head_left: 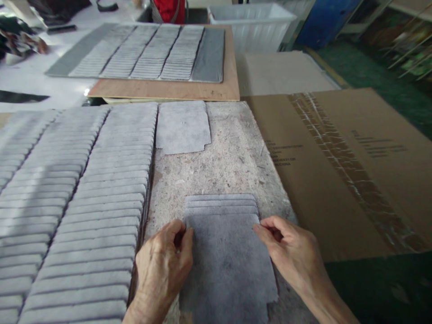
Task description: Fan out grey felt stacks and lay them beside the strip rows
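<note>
A grey felt-like fabric panel [227, 265] with notched lower corners lies over a few similar panels [221, 203], whose upper edges show in steps. My left hand [164, 261] is closed in a pinch at its upper left edge. At the upper right corner, my right hand [290, 247] pinches the same panel between thumb and forefinger. Both hands rest low over the speckled board [219, 171]. Farther up the board lies another grey panel [184, 126], apart from both hands.
Overlapping rows of grey panels [91, 243] fill the left side. Another laid-out set [151, 51] sits on a plywood sheet [168, 89] behind. A taped cardboard sheet [324, 180] is at right, and a white plastic bin [249, 29] stands at the back.
</note>
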{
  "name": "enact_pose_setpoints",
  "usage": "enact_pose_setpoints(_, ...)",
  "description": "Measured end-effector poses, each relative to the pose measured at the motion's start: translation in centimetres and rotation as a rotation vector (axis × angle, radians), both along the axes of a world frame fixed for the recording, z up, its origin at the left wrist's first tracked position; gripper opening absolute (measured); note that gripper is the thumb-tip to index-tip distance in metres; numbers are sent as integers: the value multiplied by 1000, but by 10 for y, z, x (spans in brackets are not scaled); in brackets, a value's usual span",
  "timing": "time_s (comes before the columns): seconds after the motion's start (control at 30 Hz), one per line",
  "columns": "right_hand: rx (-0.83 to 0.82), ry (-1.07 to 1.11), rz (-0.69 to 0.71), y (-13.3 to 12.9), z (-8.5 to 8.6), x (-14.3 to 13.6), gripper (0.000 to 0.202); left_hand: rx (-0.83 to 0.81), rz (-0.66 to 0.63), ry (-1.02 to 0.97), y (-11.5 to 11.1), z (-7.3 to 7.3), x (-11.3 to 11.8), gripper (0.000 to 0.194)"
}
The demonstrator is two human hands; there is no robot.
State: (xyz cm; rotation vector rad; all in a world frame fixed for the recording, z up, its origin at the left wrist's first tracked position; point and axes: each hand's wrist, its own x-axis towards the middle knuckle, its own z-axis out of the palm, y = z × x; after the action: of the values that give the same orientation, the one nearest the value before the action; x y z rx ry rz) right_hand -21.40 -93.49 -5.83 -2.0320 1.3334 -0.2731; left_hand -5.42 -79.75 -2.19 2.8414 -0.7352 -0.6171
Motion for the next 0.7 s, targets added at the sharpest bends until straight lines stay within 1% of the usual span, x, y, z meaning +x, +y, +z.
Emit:
enact_pose_setpoints(0.13, 9, 22, -7, 0, 1, 0, 29, -16, -14, -42, 0, -1, -1, 26)
enact_pose_setpoints(0.2, 4, 37, -9, 0, 2, 1, 32, 10, -11, -40, -1, -1, -1, 25)
enact_pose_setpoints(0.27, -15, 57, -10, 0, 3, 2, 34, 27, 3, -21, -2, -1, -1, 24)
enact_pose_setpoints(0.37, -61, 66, -9, 0, 4, 3, 35, 5, 34, 3, -4, -2, 0, 21)
enact_pose_setpoints(0.5, -91, 17, 12, -2, 3, 4, 34, 6, 91, 33, -5, 0, 2, 21)
enact_pose_setpoints(0.7, -178, -2, 68, 0, 3, 3, 34, 40, 88, 31, -8, 3, 1, 21)
